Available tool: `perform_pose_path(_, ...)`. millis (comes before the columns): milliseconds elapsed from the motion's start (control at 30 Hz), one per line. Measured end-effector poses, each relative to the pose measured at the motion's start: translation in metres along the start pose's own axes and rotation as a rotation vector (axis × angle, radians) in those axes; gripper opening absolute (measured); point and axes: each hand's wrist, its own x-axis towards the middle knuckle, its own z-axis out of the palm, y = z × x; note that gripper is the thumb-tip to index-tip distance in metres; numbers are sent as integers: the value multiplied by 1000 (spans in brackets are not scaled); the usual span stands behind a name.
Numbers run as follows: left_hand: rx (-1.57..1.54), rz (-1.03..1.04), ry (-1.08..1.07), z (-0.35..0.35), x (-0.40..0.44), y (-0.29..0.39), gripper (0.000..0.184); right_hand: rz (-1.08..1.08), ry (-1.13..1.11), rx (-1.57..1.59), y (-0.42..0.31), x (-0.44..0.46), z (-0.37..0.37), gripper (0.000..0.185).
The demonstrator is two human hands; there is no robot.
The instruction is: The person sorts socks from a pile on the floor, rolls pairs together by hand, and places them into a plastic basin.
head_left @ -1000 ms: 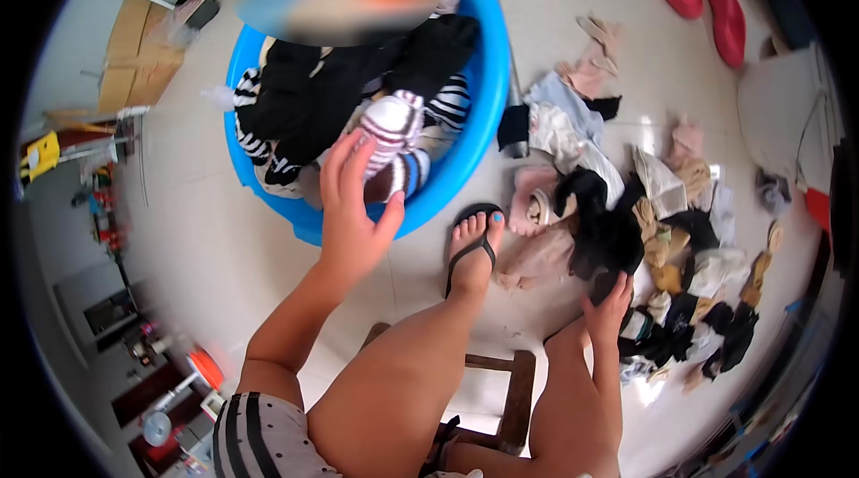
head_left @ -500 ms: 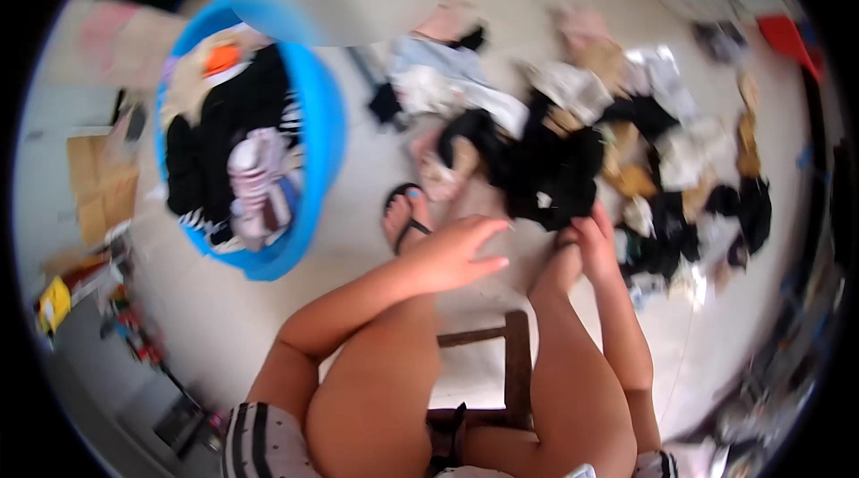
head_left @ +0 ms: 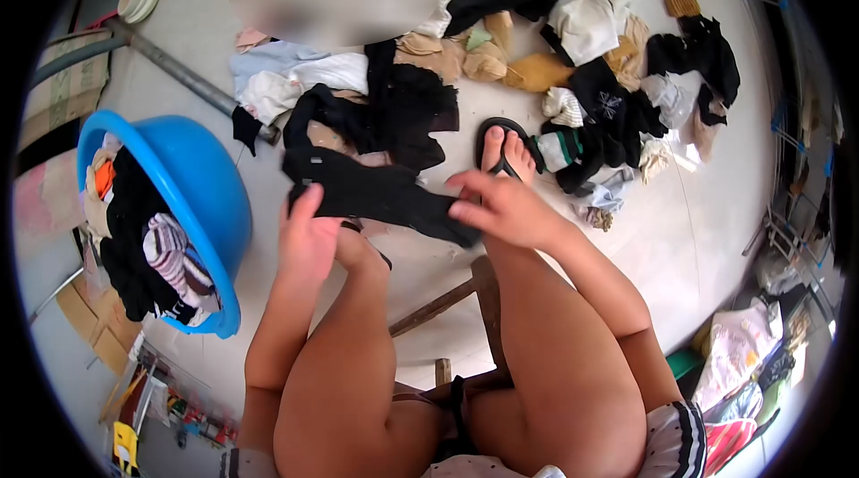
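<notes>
A long black sock (head_left: 380, 194) is stretched out flat between my two hands, above my feet. My left hand (head_left: 306, 235) grips one end of it, thumb on top. At the other end, the fingers of my right hand (head_left: 510, 208) are closed on the fabric. Just beyond lie more black garments (head_left: 413, 111) and pale cloths (head_left: 309, 76) on the floor. Past my right hand is a green, white and black striped sock (head_left: 559, 152) beside my sandalled foot (head_left: 506, 149).
A blue tub (head_left: 201, 183) holding mixed clothes stands at the left. A grey metal pole (head_left: 183, 76) lies behind it. Socks and white cloth (head_left: 598, 13) spread across the floor ahead. A wooden stool (head_left: 488, 299) is between my legs; bags (head_left: 734, 353) stand at the right.
My left hand, open and empty before, now grips one end of the black sock. My right hand has lifted the sock from the pile. The view has shifted, bringing the tub further left.
</notes>
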Motion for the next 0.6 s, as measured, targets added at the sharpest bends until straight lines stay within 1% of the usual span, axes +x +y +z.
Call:
perform_pose_path(33,-10,-12,15,6,-6,9,40,-43,242,-310,9,-7,-4,30)
perform_pose_path(67,-7,17,-8,14,-9,15,40,-16,342,-379,23,-11,-11,33)
perform_pose_path(100,-4,45,-29,18,-12,16,41,-18,544,-573,40,-14,-16,38)
perform_pose_path(133,-8,32,-39,16,-14,14,41,62,649,-826,51,-22,-24,46)
perform_pose_path(167,23,5,-39,11,-17,13,40,152,735,-935,67,-30,-31,51)
perform_pose_path(200,54,-19,-38,9,-18,11,40,104,865,-821,72,-36,-44,52)
perform_pose_path(233,51,-24,-43,9,-20,9,40,131,1007,-772,80,-40,-53,52)
perform_pose_path(267,207,-61,-73,11,-22,9,40,150,1113,-746,91,-42,-64,51)
perform_pose_path(300,364,-96,-101,12,-23,9,41,136,1191,-671,104,-42,-77,55)
perform_pose_path(333,452,-109,-100,16,-23,8,44,172,1225,-590,110,-37,-88,55)
perform_pose_path(367,475,-47,-117,23,-24,3,45,205,1257,-509,116,-31,-98,55)
perform_pose_path(433,440,-74,-207,30,-25,3,43,428,980,-364,133,-26,-114,48)
perform_pose_path(467,444,-72,-198,30,-25,1,43,432,862,-229,140,-23,-126,36)
perform_pose_path(500,383,-137,-182,27,-24,0,40,338,1004,-29,115,-17,-125,32)
perform_pose_path(533,324,-194,-156,25,-25,2,37,157,1104,163,107,-14,-126,26)
perform_pose_path(567,286,-209,-144,28,-25,4,34,104,1133,317,79,-15,-125,24)
perform_pose_path(600,268,-211,-118,29,-25,5,34,6,1171,412,43,-14,-120,23)
